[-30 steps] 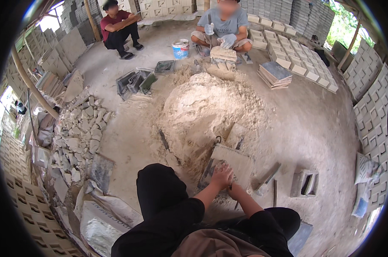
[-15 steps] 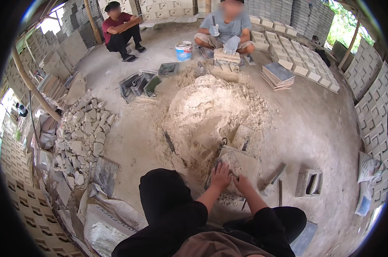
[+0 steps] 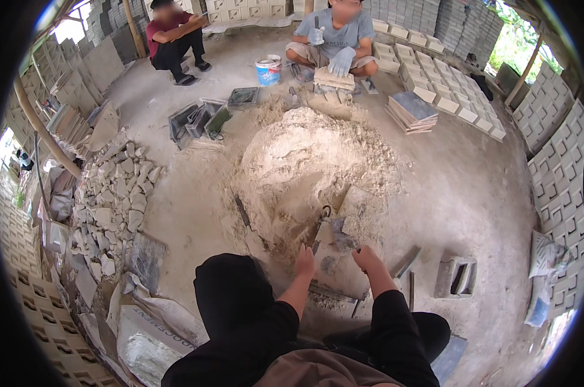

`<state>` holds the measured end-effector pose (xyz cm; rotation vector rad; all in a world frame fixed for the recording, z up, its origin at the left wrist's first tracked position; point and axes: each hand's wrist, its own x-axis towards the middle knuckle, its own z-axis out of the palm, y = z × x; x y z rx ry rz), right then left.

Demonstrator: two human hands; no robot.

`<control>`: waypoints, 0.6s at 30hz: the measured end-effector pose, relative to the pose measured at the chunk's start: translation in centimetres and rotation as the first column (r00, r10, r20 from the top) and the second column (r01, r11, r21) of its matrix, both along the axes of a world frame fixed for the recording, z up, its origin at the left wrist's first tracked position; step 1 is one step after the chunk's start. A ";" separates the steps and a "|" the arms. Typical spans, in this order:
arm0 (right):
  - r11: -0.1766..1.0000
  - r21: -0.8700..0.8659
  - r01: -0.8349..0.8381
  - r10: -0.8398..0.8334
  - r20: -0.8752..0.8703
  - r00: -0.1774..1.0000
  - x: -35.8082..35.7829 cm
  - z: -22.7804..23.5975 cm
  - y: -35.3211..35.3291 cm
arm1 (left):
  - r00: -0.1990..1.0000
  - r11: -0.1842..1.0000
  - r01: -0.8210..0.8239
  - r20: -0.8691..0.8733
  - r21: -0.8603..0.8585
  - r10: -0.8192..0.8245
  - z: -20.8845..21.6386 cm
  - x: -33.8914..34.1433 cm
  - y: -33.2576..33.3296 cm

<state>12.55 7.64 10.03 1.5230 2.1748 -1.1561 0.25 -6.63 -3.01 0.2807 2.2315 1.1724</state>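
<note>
My left hand (image 3: pixel 305 262) is closed at the left side of a flat, dusty slab (image 3: pixel 336 273) with dark patches. A small dark piece shows at its fingertips, but what it grips is unclear. At the slab's right side my right hand (image 3: pixel 367 259) is closed too, a dark bit showing by its fingers; I cannot make out what it holds. Just beyond the hands, pale crumbly powder lies on a board (image 3: pixel 363 222). Behind that rises a large mound of pale powder (image 3: pixel 305 145).
A trowel-like tool (image 3: pixel 242 211) lies left of the mound. Right of me are a dark blade-like piece (image 3: pixel 406 262) and a hollow block (image 3: pixel 456 277). Broken chunks (image 3: pixel 115 200) pile at left. A co-worker in gloves (image 3: pixel 336 39) squats opposite; another person (image 3: pixel 176 35) sits far left.
My left hand has lifted off the powdery surface and moved left; my right hand has moved slightly up. The hands are farther apart, and bare slab shows between them. The view has shifted slightly.
</note>
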 end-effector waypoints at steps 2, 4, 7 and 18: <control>0.994 0.081 -0.069 0.072 -0.044 0.996 1.3 -2.8 0.6 | 0.982 1.000 -0.025 0.187 0.004 0.024 0.9 0.1 0.4; 0.983 0.147 -0.110 0.117 -0.041 0.992 3.8 -5.4 1.3 | 0.941 1.000 0.009 0.337 0.004 -0.010 3.6 1.3 1.3; 0.959 0.201 -0.202 0.210 -0.018 0.978 6.0 -6.8 0.0 | 0.823 0.984 -0.171 0.557 0.056 0.111 5.5 1.8 1.7; 0.917 0.108 -0.384 0.384 0.016 0.923 7.7 -5.2 -11.8 | 0.762 0.910 -0.403 0.586 0.098 0.275 0.1 -0.8 -0.5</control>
